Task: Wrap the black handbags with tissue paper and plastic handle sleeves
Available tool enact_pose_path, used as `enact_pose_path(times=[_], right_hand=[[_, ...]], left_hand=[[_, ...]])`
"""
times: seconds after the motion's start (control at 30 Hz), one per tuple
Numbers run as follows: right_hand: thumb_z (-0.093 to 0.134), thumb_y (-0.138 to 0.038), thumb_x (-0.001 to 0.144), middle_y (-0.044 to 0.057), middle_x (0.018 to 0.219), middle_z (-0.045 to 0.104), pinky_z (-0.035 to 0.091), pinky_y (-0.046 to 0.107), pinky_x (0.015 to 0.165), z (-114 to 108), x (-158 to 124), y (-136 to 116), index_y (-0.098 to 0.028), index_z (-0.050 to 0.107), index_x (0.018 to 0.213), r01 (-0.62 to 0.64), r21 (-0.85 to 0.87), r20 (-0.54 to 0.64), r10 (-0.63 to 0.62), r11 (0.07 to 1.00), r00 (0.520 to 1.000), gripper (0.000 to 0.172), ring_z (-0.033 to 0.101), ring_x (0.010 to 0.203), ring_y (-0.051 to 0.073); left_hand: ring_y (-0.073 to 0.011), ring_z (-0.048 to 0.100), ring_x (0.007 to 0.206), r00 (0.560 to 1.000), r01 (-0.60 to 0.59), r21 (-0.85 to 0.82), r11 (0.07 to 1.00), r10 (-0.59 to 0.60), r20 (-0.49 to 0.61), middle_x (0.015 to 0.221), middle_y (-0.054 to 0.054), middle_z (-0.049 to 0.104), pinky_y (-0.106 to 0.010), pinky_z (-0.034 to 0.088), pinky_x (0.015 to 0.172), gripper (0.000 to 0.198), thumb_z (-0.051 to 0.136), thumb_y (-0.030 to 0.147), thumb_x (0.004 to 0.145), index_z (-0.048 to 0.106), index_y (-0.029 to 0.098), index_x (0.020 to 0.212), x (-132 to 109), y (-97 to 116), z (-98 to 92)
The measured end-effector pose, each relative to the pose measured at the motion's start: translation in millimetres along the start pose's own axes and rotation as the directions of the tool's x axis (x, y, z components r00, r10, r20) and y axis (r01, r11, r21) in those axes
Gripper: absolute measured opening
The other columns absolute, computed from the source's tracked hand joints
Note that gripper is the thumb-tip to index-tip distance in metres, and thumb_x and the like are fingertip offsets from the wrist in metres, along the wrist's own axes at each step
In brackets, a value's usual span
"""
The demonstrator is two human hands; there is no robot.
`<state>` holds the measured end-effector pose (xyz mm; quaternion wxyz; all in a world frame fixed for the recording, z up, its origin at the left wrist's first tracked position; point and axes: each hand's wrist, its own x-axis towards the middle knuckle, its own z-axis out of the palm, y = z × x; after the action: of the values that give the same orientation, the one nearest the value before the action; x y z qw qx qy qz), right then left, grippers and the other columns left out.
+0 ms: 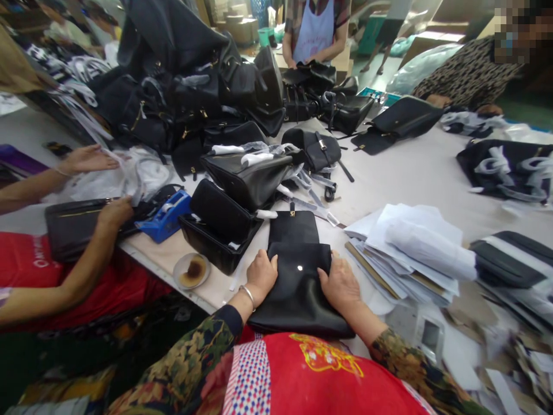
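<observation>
A black leather handbag (302, 294) lies at the table's near edge, right in front of my red apron. Its flap (294, 227) is folded back away from me, with a small gold clasp at the far end, and a round silvery snap shows on its front. My left hand (261, 276) grips the bag's left side, thumb on top. On the opposite side my right hand (340, 282) holds the edge, its thumb on the leather too. The fingers beneath the bag are hidden. Just left of it stands an open black bag (220, 227).
A dish with brown stuff (191, 271) and a blue tape dispenser (165, 216) sit to the left, near a co-worker's hands (114, 213) on another bag. Stacked paper sheets (401, 248) lie to the right. Black bags (185, 98) are heaped behind. Other people stand around the table.
</observation>
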<state>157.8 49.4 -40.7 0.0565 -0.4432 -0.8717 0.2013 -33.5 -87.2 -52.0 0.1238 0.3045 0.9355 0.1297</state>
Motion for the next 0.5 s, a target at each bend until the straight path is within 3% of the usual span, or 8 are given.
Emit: enact_pose_path(times=[0.07,0.1,0.2,0.27,0.4,0.5], right_hand=[[0.054,-0.033,0.092,0.021,0.154,0.041,0.032,0.056,0.112,-7,3,-8,-0.015,0.044,0.149,0.275,-0.112,-0.039,-0.281,0.955,0.959,0.060,0.037,0.142,0.040],[0.054,-0.032,0.092,0.018,0.158,0.036,0.026,0.055,0.116,-9,6,-11,-0.018,0.047,0.147,0.400,-0.142,0.005,-0.404,0.905,0.915,0.057,0.030,0.146,0.038],[0.054,-0.042,0.094,0.013,0.160,0.035,0.016,0.056,0.120,-4,16,-15,-0.023,0.053,0.144,0.587,-0.143,0.218,-0.553,0.797,0.804,0.054,0.024,0.149,0.036],[0.053,-0.056,0.092,0.013,0.162,0.031,0.015,0.062,0.118,2,22,-13,-0.026,0.047,0.149,0.582,-0.132,0.319,-0.522,0.802,0.791,0.064,0.021,0.149,0.040],[0.051,-0.079,0.080,0.016,0.165,0.017,0.013,0.071,0.112,10,27,-12,-0.031,0.033,0.156,0.530,-0.130,0.452,-0.426,0.838,0.784,0.091,0.011,0.149,0.048],[0.053,-0.084,0.074,0.017,0.166,0.012,0.009,0.073,0.110,13,26,-15,-0.031,0.028,0.158,0.514,-0.150,0.484,-0.391,0.844,0.783,0.102,0.007,0.149,0.049]], left_hand=[[-0.0306,0.060,0.117,0.976,-0.197,0.046,0.979,0.200,-0.090,0.125,-0.021,0.061,-0.043,0.046,0.099,0.041,0.047,0.031,0.098,0.051,0.011,0.134,0,0,-1.5],[-0.0298,0.056,0.123,0.936,-0.339,0.058,0.939,0.343,-0.084,0.130,-0.019,0.058,-0.045,0.042,0.106,0.040,0.044,0.025,0.098,0.051,0.014,0.136,1,-1,-1.9],[-0.0270,0.046,0.136,0.746,-0.664,0.006,0.748,0.663,0.064,0.139,-0.015,0.056,-0.045,0.032,0.117,0.038,0.040,0.018,0.098,0.057,0.018,0.133,1,-3,-2.5],[-0.0306,0.034,0.145,0.689,-0.714,-0.035,0.699,0.711,0.139,0.151,-0.017,0.045,-0.047,0.029,0.119,0.045,0.052,0.032,0.096,0.053,0.015,0.138,0,-4,-4.1],[-0.0417,0.012,0.151,0.664,-0.706,-0.068,0.705,0.692,0.282,0.163,-0.021,0.020,-0.059,0.020,0.119,0.100,0.064,0.072,0.076,0.034,0.016,0.153,-4,-5,-7.9],[-0.0442,0.006,0.151,0.662,-0.691,-0.070,0.719,0.669,0.337,0.164,-0.022,0.014,-0.062,0.015,0.119,0.111,0.060,0.082,0.071,0.029,0.017,0.156,-2,-8,-3.6]])
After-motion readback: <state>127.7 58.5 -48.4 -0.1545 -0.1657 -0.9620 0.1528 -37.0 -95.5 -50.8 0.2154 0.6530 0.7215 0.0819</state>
